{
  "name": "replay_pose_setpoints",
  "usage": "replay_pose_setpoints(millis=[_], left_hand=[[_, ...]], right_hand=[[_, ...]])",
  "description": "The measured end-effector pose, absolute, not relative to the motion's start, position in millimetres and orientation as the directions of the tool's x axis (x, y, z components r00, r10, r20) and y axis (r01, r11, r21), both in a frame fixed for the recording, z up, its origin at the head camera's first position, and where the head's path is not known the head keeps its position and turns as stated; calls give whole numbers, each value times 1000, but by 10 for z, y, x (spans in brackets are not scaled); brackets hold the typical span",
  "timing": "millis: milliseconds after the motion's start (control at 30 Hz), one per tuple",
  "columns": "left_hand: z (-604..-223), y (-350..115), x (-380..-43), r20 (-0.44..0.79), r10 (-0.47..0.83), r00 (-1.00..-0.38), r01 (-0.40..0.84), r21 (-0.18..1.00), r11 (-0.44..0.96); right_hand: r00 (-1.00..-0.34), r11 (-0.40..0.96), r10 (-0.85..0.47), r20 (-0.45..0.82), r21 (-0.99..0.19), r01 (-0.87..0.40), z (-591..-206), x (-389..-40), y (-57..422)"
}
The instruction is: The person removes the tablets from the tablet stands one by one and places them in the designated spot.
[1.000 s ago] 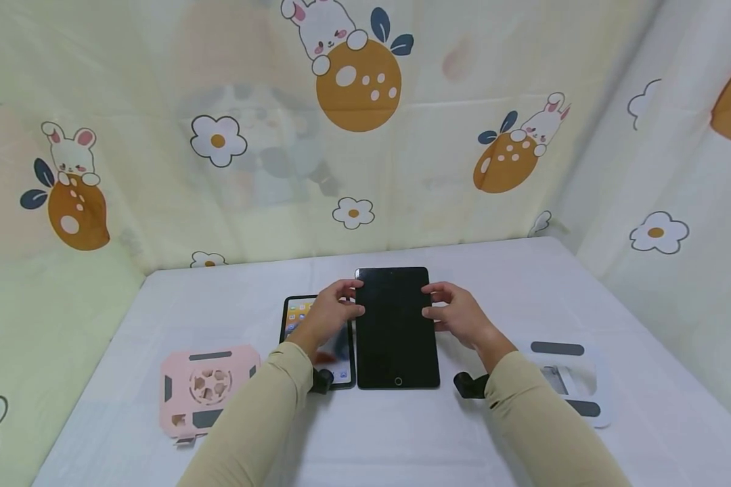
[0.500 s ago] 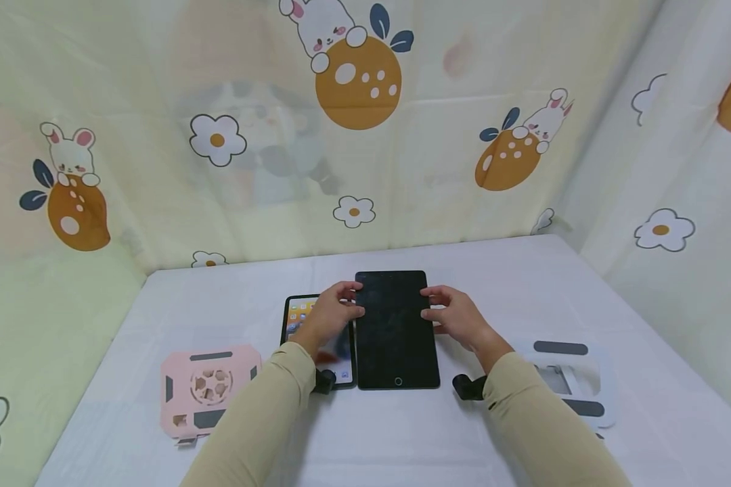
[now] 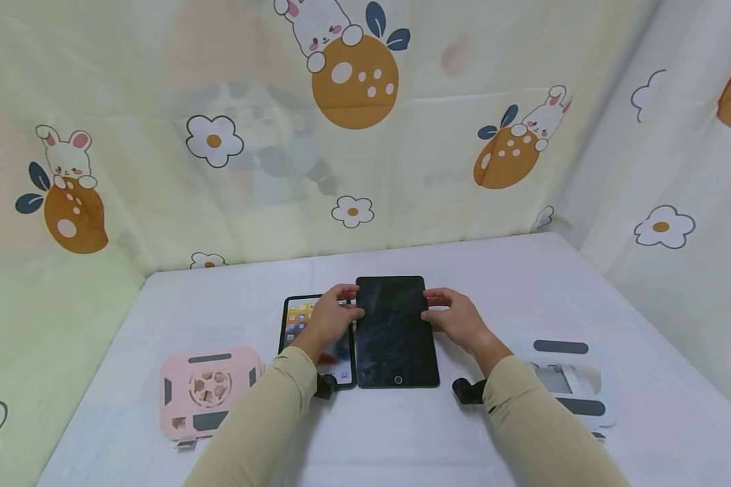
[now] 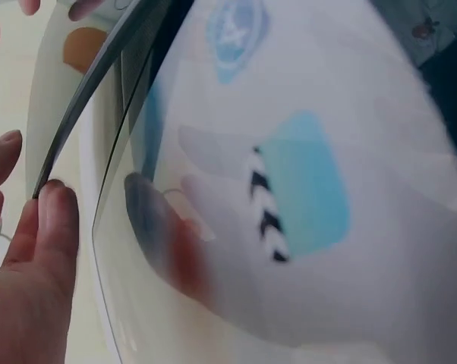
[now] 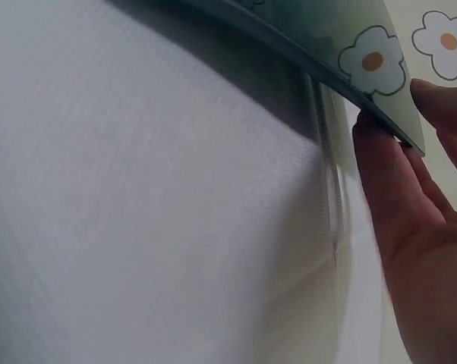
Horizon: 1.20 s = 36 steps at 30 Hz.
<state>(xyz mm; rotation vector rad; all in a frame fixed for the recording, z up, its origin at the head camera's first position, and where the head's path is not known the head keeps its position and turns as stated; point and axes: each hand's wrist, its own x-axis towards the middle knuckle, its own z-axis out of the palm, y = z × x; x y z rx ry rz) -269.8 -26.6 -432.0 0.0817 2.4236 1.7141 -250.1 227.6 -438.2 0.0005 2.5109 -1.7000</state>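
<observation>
Both hands hold a tablet (image 3: 396,338) with a dark screen and a round home button at its near end. The left hand (image 3: 329,321) grips its left edge, and the right hand (image 3: 461,323) grips its right edge, both close to the far end. That far end is raised, so the tablet tilts, as the right wrist view shows with the tablet edge (image 5: 289,49) lifted over the white cloth. Partly under the left forearm lies a second tablet (image 3: 343,365), its screen lit with app icons; the left wrist view shows its icons large and blurred.
On the left lies a pink plastic panel (image 3: 239,368) with grey pads and a round cut-out, partly behind the left sleeve. A similar pale blue panel (image 3: 560,347) lies right, partly covered by the right sleeve. A printed curtain (image 3: 426,203) hangs behind the white-covered table (image 3: 493,270).
The held tablet's far end has come down a little in the head view, while its near end stays almost in place. Both hands keep their grip on the edges.
</observation>
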Motion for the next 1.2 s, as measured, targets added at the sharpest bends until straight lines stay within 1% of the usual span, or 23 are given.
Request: replay_pose_setpoints(millis=[167, 433, 733, 1200], left_hand=[[-4337, -276, -2692, -122, 142, -982, -68, 940, 335], [-4354, -270, -2675, -164, 136, -977, -107, 931, 349], [-4370, -269, -2658, -160, 134, -978, -94, 911, 401], [-4385, -257, -2683, -181, 121, -976, -118, 908, 402]], right_hand=[[-994, 394, -49, -98, -917, 71, -4376, -2509, 2270], [-995, 407, -56, -81, -912, 52, -4398, -2498, 2248], [-994, 407, -55, -95, -911, 64, -4444, -2474, 2241], [-994, 413, -51, -93, -908, 64, -4454, -2479, 2248]])
